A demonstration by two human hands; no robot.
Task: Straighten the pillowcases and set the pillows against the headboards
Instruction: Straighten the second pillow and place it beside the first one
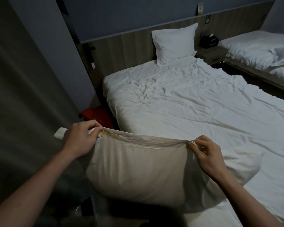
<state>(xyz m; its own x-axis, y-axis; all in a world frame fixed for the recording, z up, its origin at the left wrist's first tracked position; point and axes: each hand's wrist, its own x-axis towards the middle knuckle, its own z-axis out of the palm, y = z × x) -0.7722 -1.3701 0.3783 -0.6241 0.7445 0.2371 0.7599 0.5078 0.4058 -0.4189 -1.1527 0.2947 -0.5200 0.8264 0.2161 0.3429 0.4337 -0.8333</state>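
I hold a cream pillow point(138, 171) upright at the near left edge of the bed point(195, 108). My left hand point(80, 136) grips its top left corner, my right hand point(206, 153) pinches its top right corner, and the pillowcase's top edge is stretched taut between them. A yellowish stain shows near the left corner. A second white pillow point(175, 43) leans upright against the wooden headboard point(129, 46) at the bed's right side. The left part of the headboard has no pillow in front of it.
A grey curtain point(23, 95) hangs on the left. A red object point(97, 115) lies on the floor between curtain and bed. A nightstand point(210, 54) with a black tissue box point(209, 40) separates this bed from a second bed point(261, 51) at right.
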